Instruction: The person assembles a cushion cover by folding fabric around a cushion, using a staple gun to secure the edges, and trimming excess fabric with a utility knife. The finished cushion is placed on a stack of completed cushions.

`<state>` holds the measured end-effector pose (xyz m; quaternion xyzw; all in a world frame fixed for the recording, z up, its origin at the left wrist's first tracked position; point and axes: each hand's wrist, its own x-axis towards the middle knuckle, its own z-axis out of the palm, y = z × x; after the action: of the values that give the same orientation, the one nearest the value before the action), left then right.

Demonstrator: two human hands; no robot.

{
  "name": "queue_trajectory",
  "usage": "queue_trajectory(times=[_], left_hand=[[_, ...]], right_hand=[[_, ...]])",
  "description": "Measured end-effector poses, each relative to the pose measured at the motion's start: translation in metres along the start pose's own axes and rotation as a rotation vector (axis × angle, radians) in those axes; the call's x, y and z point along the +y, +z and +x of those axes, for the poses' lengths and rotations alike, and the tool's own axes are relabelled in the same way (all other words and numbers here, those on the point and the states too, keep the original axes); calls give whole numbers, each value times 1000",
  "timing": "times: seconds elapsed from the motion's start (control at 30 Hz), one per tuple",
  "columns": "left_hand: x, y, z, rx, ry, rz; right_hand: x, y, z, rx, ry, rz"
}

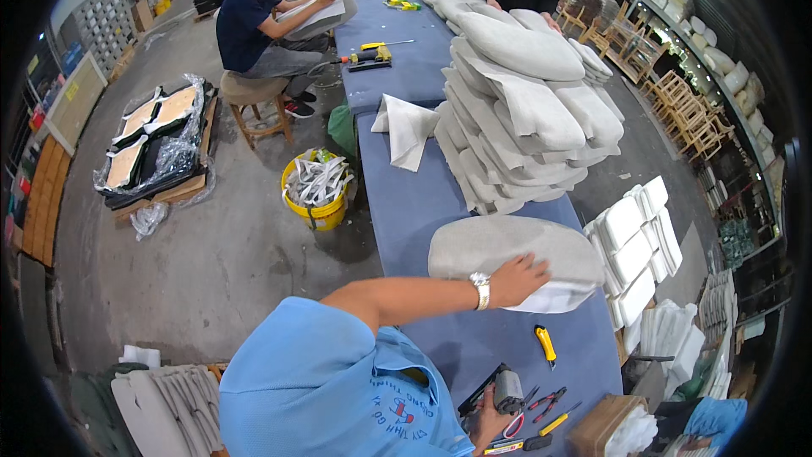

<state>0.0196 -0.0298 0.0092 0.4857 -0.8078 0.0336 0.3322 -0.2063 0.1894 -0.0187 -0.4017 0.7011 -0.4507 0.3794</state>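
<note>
A light grey upholstered cushion [474, 245] with a rounded outline lies on the blue-covered table [406, 258] in front of me; white material shows along its near edge. My left hand [519, 280], with a watch at the wrist, rests on the cushion's top, fingers outstretched and holding nothing. Low in the view, my right hand [489, 421] is wrapped around a staple gun [507, 391] with a grey cylindrical head. Beside it lie red-handled pliers [550, 404], a yellow-handled screwdriver [556, 423] and scissors [512, 428]. A yellow utility knife [545, 345] lies between cushion and staple gun.
A tall stack of grey cushions [524, 118] stands beyond, with a loose fabric piece [408, 131] beside it. Another nail gun [370, 57] lies farther up. A yellow bucket [326, 218] of strips stands left on the floor. White pads [634, 245] are at right. Two people work farther off.
</note>
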Motion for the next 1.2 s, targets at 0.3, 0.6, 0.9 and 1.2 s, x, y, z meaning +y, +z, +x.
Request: queue_trajectory(times=[0.3, 0.6, 0.9, 1.2], left_hand=[[-58, 27, -206, -586, -441, -710], [-219, -73, -368, -628, -1241, -455], [-252, -101, -581, -725, -1712, -355], [-352, -106, -460, -640, -1376, -368]], right_hand=[[2, 58, -21, -123, 65, 93], [61, 127, -4, -15, -16, -363], [59, 185, -20, 66, 369, -472], [99, 175, 4, 63, 471, -320]])
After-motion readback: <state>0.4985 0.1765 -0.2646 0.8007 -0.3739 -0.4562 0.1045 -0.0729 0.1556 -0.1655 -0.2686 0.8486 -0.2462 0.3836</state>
